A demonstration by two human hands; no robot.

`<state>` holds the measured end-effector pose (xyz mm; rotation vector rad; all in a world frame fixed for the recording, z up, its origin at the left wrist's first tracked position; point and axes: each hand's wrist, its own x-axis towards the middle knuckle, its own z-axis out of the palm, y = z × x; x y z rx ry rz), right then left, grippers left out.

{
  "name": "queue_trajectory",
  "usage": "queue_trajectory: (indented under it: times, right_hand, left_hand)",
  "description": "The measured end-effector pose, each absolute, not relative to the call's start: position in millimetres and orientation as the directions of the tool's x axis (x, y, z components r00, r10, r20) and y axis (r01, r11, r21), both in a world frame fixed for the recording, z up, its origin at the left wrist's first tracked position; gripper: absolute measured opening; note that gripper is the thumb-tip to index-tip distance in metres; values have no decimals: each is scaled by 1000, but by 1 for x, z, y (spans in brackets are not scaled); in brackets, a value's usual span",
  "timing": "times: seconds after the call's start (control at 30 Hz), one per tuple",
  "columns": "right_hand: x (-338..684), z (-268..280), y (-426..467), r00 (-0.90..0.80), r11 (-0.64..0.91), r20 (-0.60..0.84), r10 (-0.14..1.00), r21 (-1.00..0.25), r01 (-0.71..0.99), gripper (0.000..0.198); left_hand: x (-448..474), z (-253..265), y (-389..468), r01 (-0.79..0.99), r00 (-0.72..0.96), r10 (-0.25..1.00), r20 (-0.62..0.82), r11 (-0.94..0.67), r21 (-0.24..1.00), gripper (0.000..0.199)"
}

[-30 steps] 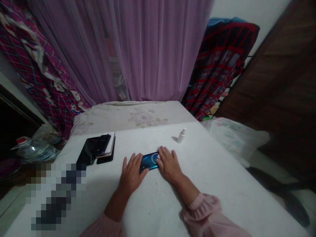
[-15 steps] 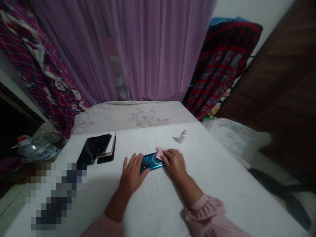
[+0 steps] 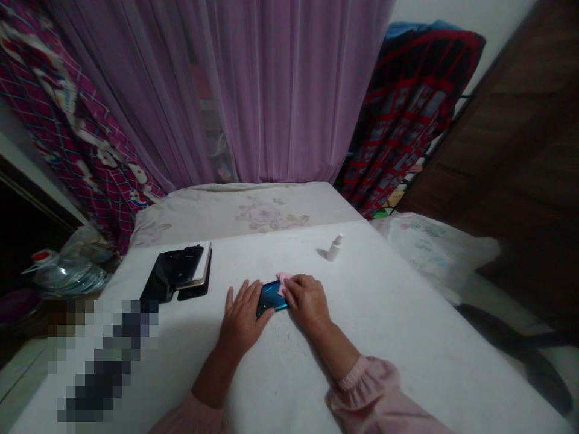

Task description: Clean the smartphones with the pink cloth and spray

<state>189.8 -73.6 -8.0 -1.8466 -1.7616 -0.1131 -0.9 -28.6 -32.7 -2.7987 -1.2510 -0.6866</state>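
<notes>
A shiny blue phone (image 3: 272, 298) lies flat on the white-covered table. My left hand (image 3: 242, 313) grips its left end, thumb along the near edge and fingers at the far side. In my right hand (image 3: 310, 301) a small pink cloth (image 3: 284, 282) is pinched and pressed on the phone's upper surface. That hand covers the phone's right part. Beyond my right hand stands a small white spray bottle (image 3: 335, 248).
Several other phones (image 3: 183, 265) lie in an overlapping stack at the left of the table (image 3: 389, 313). A plastic bag (image 3: 434, 253) is beyond the right edge. A large water bottle (image 3: 63, 274) stands off to the left. Purple curtains (image 3: 289, 90) hang behind.
My right hand has slid left across the phone with the pink cloth, covering the pale ring seen on it before. My left hand stays in place.
</notes>
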Motion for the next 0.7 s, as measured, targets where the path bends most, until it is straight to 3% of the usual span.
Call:
queue_trajectory:
  times: [0.1,0.3,0.53,0.7]
  right_hand:
    - [197,-12,-73,123,69,472,873,-369,927,16]
    - [211,-15,-72,283,-54,498,820,-426,903,10]
    - [194,-13,-76,152,92,526,837,-409,908,6]
    - [207,-15,-71,251,-5,552,796,-408,913,7]
  left_hand:
    - [-1,-32,-29,706,588,708,392,-686,179,52]
    - [-2,-34,-28,691,592,693,413,-699,182,53]
    - [-1,-32,-28,701,594,706,385,-689,183,54]
    - [-2,-34,-27,697,592,697,404,-695,178,54]
